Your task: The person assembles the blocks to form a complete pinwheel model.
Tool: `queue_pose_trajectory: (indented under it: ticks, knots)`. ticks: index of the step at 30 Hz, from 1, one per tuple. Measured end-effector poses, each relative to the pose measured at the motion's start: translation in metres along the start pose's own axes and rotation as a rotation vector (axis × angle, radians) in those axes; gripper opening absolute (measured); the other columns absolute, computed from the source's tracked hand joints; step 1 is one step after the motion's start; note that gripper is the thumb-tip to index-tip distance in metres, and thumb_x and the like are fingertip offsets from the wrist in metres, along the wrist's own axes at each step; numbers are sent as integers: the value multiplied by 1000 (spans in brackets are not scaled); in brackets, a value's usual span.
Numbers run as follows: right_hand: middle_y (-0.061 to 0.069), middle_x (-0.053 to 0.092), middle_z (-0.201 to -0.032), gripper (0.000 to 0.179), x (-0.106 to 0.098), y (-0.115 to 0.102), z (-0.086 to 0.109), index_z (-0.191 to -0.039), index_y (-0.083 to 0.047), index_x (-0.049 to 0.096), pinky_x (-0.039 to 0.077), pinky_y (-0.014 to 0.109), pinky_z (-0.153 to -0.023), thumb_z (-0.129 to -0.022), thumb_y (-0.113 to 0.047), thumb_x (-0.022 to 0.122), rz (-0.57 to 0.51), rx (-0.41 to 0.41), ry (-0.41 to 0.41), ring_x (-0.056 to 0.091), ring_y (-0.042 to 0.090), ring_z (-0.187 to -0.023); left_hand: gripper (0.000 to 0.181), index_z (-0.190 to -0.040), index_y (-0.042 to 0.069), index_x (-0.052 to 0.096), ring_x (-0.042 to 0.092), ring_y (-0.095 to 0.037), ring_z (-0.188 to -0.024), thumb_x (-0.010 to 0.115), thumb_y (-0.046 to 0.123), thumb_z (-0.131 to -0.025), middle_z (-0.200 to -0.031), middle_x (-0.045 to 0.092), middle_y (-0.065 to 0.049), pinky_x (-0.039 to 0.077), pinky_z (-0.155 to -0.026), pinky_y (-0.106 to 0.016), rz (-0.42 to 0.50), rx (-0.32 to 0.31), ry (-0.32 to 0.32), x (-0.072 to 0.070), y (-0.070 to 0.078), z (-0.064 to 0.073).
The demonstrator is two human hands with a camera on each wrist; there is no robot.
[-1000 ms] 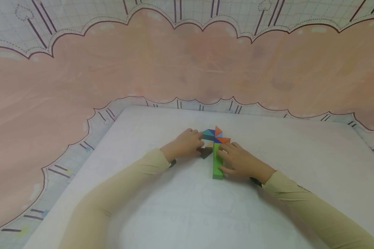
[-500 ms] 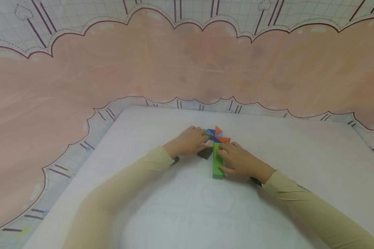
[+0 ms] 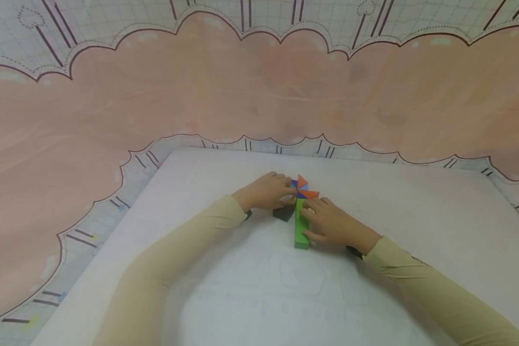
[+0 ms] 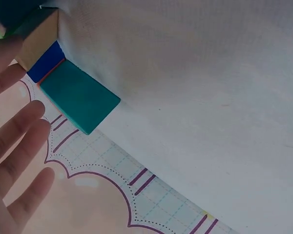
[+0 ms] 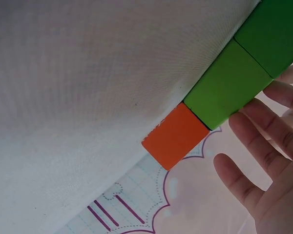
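Note:
A pinwheel of triangular blocks (image 3: 302,181) in orange and blues lies on the white surface in the head view. Two green blocks (image 3: 301,235) run in a line from it toward the person. Fingers of my right hand (image 3: 335,225) touch the right side of the green blocks, loosely extended. My left hand (image 3: 267,191) reaches over the pinwheel's left side and covers part of it. In the left wrist view its fingers touch a bare-wood block face (image 4: 41,41), beside a blue face (image 4: 48,62) and a teal block (image 4: 80,97). A dark green block (image 3: 283,213) lies below that hand.
The white tabletop (image 3: 242,288) extends around the blocks. Behind it hangs a pinkish backdrop (image 3: 285,86) with a scalloped border. An orange block face (image 5: 176,136) ends the green row in the right wrist view.
My left hand has moved right, bringing the teal and dark green pieces closer to the pinwheel and green row. The right hand stays in place.

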State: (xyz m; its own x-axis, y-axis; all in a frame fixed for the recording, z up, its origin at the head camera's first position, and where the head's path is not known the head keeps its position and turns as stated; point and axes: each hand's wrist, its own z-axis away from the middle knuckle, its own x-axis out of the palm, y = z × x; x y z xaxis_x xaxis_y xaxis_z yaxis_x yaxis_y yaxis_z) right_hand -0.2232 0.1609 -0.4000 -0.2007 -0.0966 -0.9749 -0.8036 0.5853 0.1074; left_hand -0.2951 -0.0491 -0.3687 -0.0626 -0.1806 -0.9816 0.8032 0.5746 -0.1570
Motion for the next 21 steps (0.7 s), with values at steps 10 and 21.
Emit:
queue_pose_trajectory:
  ticks: [10, 21]
  knots:
    - [7, 56, -106, 39, 1, 1, 0, -109, -8, 56, 45, 42, -88, -87, -39, 59, -10, -7, 9, 53, 23, -96, 35, -126, 27, 56, 55, -17, -110, 57, 36, -92, -122, 59, -1, 43, -99, -33, -6, -10, -7, 1, -1, 1]
    - [7, 55, -105, 38, 2, 1, 0, -107, -8, 55, 45, 40, -86, -87, -40, 59, -6, -10, 14, 51, 22, -93, 33, -119, 23, 60, 57, -17, -103, 56, 40, -91, -115, 61, -1, 45, -92, -32, -52, -11, 28, 7, -3, -3]
